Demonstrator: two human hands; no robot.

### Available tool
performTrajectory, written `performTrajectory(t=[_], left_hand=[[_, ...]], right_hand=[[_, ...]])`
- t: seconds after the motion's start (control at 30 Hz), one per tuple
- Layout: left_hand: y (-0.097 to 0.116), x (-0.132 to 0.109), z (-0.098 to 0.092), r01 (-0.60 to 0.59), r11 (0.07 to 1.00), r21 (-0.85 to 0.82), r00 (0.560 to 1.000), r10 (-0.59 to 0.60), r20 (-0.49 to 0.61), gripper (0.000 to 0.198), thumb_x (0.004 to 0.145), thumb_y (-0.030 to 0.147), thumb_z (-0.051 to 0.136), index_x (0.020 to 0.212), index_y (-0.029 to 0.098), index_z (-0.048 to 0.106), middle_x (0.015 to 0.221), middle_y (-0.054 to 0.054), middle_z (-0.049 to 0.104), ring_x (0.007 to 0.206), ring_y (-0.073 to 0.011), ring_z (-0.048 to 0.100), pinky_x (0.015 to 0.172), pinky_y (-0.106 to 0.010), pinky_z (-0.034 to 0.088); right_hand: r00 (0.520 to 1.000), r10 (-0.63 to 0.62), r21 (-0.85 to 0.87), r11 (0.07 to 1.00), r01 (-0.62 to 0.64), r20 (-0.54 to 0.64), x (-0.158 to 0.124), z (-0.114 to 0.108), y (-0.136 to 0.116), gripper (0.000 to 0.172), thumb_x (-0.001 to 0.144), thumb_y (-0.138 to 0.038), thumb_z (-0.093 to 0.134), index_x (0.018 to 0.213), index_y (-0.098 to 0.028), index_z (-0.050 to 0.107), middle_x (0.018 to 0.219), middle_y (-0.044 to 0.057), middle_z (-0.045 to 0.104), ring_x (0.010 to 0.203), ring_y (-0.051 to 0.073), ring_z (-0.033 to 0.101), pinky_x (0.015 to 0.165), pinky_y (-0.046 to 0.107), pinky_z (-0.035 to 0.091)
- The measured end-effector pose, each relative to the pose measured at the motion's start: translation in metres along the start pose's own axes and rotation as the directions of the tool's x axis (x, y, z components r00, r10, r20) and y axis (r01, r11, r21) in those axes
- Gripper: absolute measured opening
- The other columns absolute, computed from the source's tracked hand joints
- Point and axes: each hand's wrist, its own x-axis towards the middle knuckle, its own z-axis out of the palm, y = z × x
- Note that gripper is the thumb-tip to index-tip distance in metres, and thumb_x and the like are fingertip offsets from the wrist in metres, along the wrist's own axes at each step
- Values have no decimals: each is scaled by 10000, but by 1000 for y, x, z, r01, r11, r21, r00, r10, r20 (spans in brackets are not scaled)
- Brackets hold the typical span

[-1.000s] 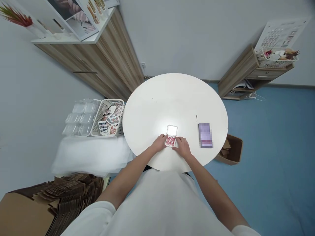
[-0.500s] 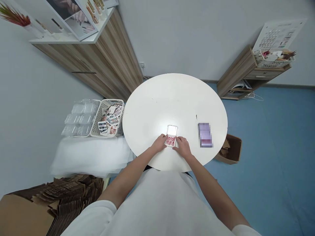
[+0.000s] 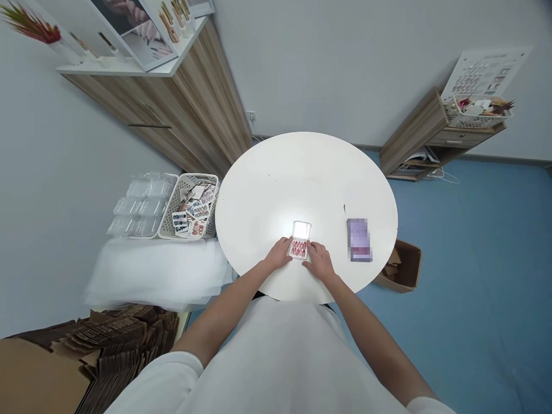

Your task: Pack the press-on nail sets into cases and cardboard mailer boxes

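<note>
A small clear plastic case [image 3: 301,230] lies on the white round table [image 3: 310,167] in front of me, its lid raised away from me. In its near half are several red and pink press-on nails [image 3: 298,248], set in rows. My left hand [image 3: 279,253] grips the left edge between thumb and fingers. On the opposite side, my right hand [image 3: 319,261] holds the right edge, with its thumb near the bottom corner. A pixelated purple stack or pack [image 3: 359,240] rests to the right of my right hand.
Left of the table stand a white basket of nail cards [image 3: 194,207], clear plastic cases [image 3: 144,204], translucent sheets [image 3: 159,270] and folded cardboard [image 3: 125,345]. An open carton [image 3: 405,267] sits on the floor at right. Wooden cabinets [image 3: 207,98] stand behind.
The head view has shifted slightly. Both hands stay at the sides of the open case, with little visible movement.
</note>
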Motion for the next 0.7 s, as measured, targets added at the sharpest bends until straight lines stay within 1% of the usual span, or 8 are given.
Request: performTrajectory(t=[0.07, 0.17, 0.33, 0.43, 0.5, 0.57, 0.6, 0.7], left_hand=[[1, -3, 0, 15, 999, -42, 1000, -15, -14, 749, 655, 175, 605, 1313, 221, 251, 1133, -84, 441, 1022, -218, 463, 876, -341, 375], [2, -9, 2, 36, 990, -134, 998, -41, -36, 708, 663, 191, 607, 1296, 216, 292, 1114, -83, 453, 959, -206, 492, 854, -348, 401], [6, -18, 5, 65, 971, -232, 993, -86, -82, 587, 660, 172, 614, 1210, 225, 417, 1045, -63, 496, 880, -193, 520, 812, -346, 430], [6, -21, 6, 89, 956, -280, 987, -122, -104, 542, 659, 182, 621, 1175, 209, 456, 1050, -70, 515, 876, -188, 532, 803, -339, 438], [6, -23, 7, 130, 935, -329, 977, -178, -119, 545, 662, 208, 628, 1179, 187, 454, 1072, -87, 525, 885, -191, 540, 795, -337, 447], [5, -24, 8, 178, 902, -394, 963, -242, -120, 542, 675, 231, 625, 1184, 164, 450, 1081, -105, 540, 894, -194, 550, 789, -334, 455], [4, -25, 8, 200, 879, -432, 955, -274, -115, 529, 684, 234, 618, 1180, 154, 454, 1084, -112, 547, 898, -192, 556, 793, -332, 456], [3, -25, 10, 252, 803, -540, 928, -359, -101, 467, 715, 225, 590, 1158, 137, 472, 1106, -124, 554, 921, -180, 568, 829, -321, 448]], right_hand=[[1000, -17, -8, 1000, 17, 3, -4, -2, -2, 732, 706, -351, 588, 1331, -231, 225, 1238, 115, 416, 1108, 272, 375, 839, 381, 356], [999, -38, 15, 999, 38, 4, -10, -5, -4, 658, 723, -364, 564, 1305, -244, 282, 1261, 113, 399, 1135, 272, 363, 860, 386, 347], [999, -43, 51, 998, 42, 19, -14, -6, -4, 617, 721, -359, 566, 1283, -258, 329, 1276, 110, 393, 1171, 279, 342, 896, 412, 330], [1000, -9, 127, 992, 8, 3, -14, -6, -5, 629, 712, -355, 570, 1283, -238, 333, 1279, 113, 394, 1173, 277, 349, 910, 421, 332], [999, 34, 237, 971, -28, -19, -14, -7, -6, 606, 718, -339, 555, 1275, -222, 347, 1263, 109, 413, 1158, 261, 376, 913, 411, 348], [993, 116, 395, 914, -94, -32, -12, -7, -6, 565, 732, -326, 524, 1261, -211, 363, 1223, 102, 455, 1103, 234, 440, 889, 389, 386], [985, 172, 481, 865, -139, -24, -11, -8, -6, 550, 737, -324, 510, 1256, -208, 368, 1199, 98, 478, 1061, 220, 479, 864, 376, 411], [944, 324, 680, 677, -280, 65, -6, -8, -5, 538, 734, -312, 488, 1247, -194, 375, 1158, 97, 521, 957, 184, 555, 800, 338, 460]])
